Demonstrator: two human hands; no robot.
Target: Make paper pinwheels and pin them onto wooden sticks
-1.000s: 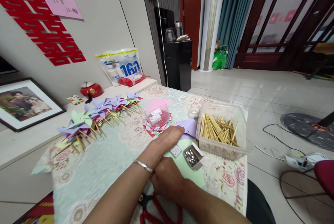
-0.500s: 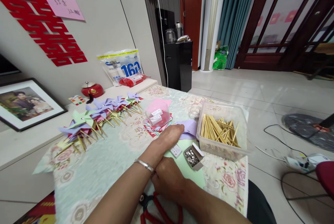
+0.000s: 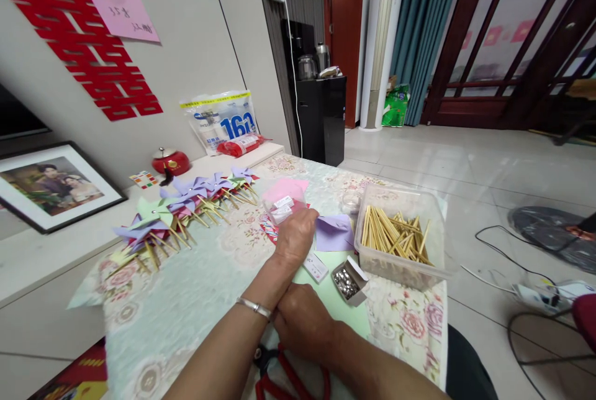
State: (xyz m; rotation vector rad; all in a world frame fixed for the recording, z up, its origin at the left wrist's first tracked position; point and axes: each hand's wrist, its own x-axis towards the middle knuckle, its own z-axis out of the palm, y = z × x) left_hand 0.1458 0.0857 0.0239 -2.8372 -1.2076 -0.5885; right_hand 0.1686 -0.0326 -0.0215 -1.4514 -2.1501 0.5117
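Observation:
My left hand point(image 3: 294, 237) reaches across the flowered tablecloth point(image 3: 186, 300), fingers curled down onto the stack of coloured paper squares point(image 3: 269, 230), just in front of a small clear box with a pink lid point(image 3: 283, 200). A purple paper square point(image 3: 336, 233) lies right of that hand. My right hand point(image 3: 302, 324) rests knuckles-up on a pale green sheet point(image 3: 342, 304), its fingers hidden under my left wrist. Red-handled scissors point(image 3: 291, 382) lie just below it.
A clear tub of wooden sticks point(image 3: 395, 240) stands at the right. In front of it sit an open box of metal pins point(image 3: 347, 282) and a small white label point(image 3: 315, 266). Finished paper pinwheels point(image 3: 181, 207) lie in a row at the left. Cables cross the floor at the right.
My left hand has slid left off the purple square and curled over the paper stack by the pink-lidded box. The right hand has stayed put. The camera shifted slightly.

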